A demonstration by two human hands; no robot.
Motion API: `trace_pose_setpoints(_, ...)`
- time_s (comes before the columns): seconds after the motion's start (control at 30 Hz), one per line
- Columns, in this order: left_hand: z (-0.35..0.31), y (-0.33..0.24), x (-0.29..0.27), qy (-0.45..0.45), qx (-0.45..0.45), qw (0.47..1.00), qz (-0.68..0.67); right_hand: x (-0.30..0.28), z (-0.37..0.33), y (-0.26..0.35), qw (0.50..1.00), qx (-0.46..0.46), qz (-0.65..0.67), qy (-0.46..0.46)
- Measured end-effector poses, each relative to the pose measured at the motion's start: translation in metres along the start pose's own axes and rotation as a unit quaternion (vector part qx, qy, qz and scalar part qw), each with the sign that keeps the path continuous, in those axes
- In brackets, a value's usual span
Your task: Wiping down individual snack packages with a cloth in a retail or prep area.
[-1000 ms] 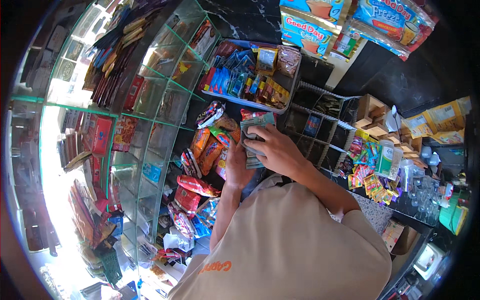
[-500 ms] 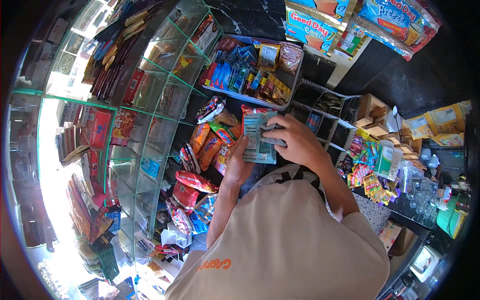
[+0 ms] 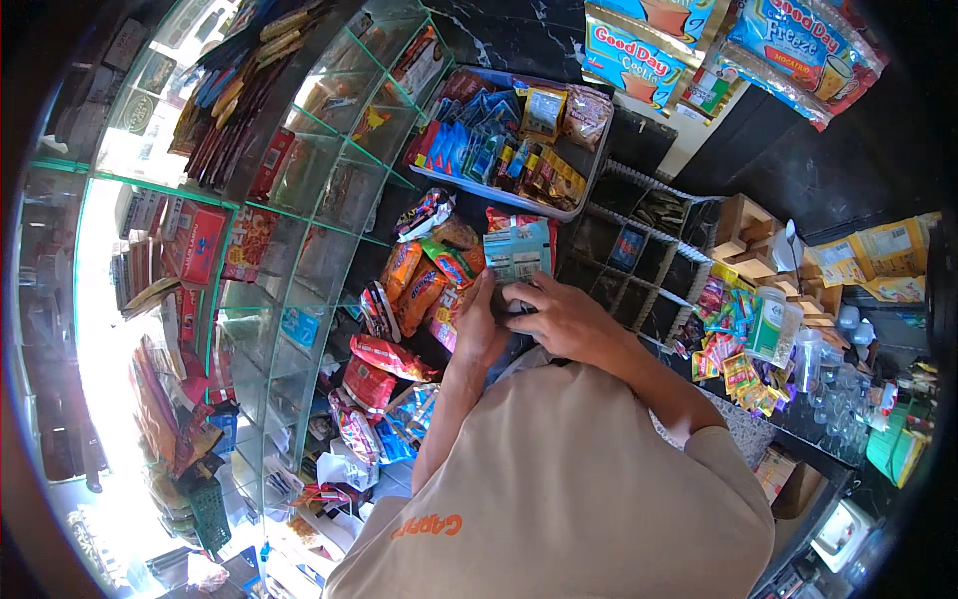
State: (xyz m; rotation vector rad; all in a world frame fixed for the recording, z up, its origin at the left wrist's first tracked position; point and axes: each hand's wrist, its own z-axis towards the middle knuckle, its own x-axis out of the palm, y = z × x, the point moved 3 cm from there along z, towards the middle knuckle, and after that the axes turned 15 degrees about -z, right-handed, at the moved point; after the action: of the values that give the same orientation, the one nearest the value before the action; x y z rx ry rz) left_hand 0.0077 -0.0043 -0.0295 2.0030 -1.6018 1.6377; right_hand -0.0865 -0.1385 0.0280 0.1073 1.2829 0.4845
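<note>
A flat light-blue packet with a red top end (image 3: 517, 250) is upright in front of my chest. My left hand (image 3: 479, 329) is closed on its lower left edge, thumb along the side. My right hand (image 3: 559, 317) has curled fingers at the packet's lower end, which they largely cover. Just left of the packet lies a heap of snack bags, with an orange bag (image 3: 419, 298) and a green bag (image 3: 449, 262) among them. A red bag (image 3: 391, 359) rests below that heap, beside my left forearm.
A plastic tray (image 3: 489, 190) full of sachets stands beyond the packet. To its right is a woven divided basket (image 3: 651, 268) with a few sachets. Glass shelves (image 3: 289, 215) rise on the left; coffee packs (image 3: 639, 60) hang at upper right. Glasses and candy sachets (image 3: 748, 374) cover the right counter.
My right hand has slid down from the packet's middle to its lower end, uncovering the upper face. The left hand still holds the left edge, slightly lower.
</note>
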Motion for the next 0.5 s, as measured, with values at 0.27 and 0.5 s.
trace_pose_setpoints(0.27,0.003,-0.024,-0.007,-0.038,0.041,0.998,-0.027,-0.020,-0.022,-0.038,0.998,0.041,0.028,0.035)
trace_pose_setpoints(0.5,-0.001,-0.024,0.000,0.015,-0.010,0.999,-0.047,-0.061,-0.014,-0.063,0.969,0.142,0.174,-0.102)
